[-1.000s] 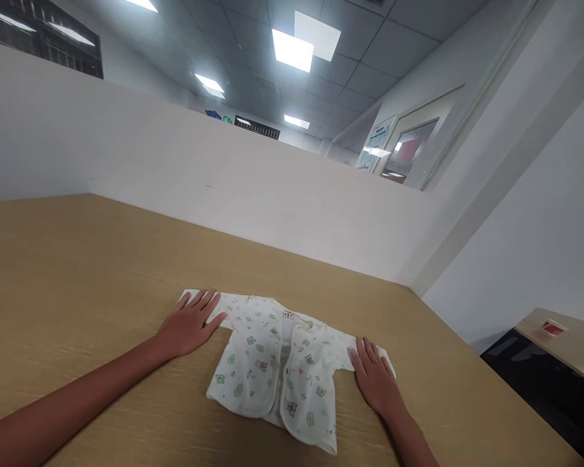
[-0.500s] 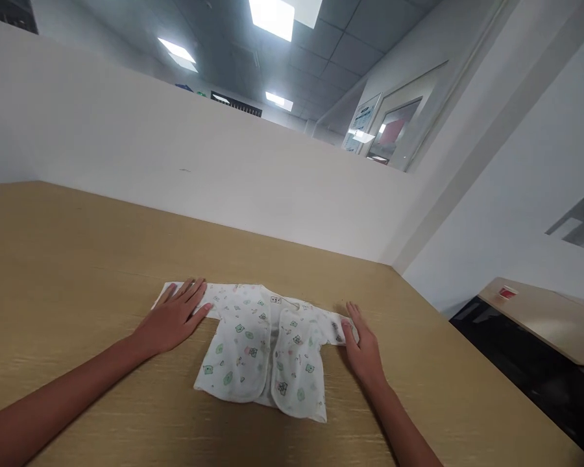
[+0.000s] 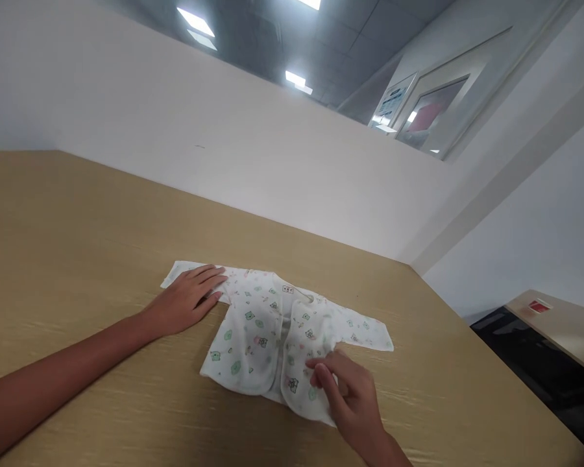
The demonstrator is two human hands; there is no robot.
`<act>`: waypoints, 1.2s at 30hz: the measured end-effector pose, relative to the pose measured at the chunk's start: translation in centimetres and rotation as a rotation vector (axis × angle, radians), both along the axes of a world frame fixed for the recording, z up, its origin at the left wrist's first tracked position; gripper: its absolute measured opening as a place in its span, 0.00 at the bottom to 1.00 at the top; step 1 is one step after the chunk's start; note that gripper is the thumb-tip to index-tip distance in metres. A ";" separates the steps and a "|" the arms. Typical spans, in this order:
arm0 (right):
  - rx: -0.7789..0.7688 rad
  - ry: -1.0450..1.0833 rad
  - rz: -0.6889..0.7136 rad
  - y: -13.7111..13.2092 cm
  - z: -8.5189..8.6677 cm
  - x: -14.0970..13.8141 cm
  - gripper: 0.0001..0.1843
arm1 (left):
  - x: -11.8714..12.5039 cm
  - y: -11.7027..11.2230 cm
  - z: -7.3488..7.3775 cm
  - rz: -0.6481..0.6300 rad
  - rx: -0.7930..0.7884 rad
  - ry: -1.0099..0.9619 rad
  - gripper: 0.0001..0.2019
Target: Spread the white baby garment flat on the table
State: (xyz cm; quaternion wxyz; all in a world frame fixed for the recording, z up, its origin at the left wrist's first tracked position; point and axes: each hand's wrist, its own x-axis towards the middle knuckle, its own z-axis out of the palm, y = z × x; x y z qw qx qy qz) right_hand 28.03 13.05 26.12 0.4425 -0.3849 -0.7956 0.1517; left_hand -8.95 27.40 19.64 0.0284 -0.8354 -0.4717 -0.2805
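A small white baby jacket (image 3: 253, 337), printed with green and pink animal figures, lies face up with its sleeves spread out. Its two front panels almost meet along the middle, and a small label shows at the neck. My left hand (image 3: 187, 298) lies flat on the left sleeve, fingers stretched towards the shoulder. Over the lower part of the right front panel is my right hand (image 3: 353, 392), its fingers loosely curled and the thumb close to the index finger. No cloth shows gripped between them. The right sleeve (image 3: 365, 327) lies uncovered.
The jacket rests on a wood-coloured table (image 3: 102, 220). A white partition (image 3: 233, 155) rises along its far edge. To the right is a lower surface with a dark front (image 3: 540, 357) and a red-and-white label (image 3: 540, 305).
My right hand has left the right sleeve's end and moved down and inward over the right front panel, its fingers curling. My left hand has slid slightly along the left sleeve towards the shoulder.
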 end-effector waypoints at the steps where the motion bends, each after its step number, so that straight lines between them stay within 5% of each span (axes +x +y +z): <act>1: 0.014 -0.027 0.040 -0.3 0.1 -0.2 0.13 | 0.0 0.0 0.1 -0.013 -0.005 0.003 0.28; 36: 0.063 -0.094 0.211 -0.7 0.8 0.1 0.22 | -0.2 -0.6 1.1 -0.018 -0.091 0.087 0.25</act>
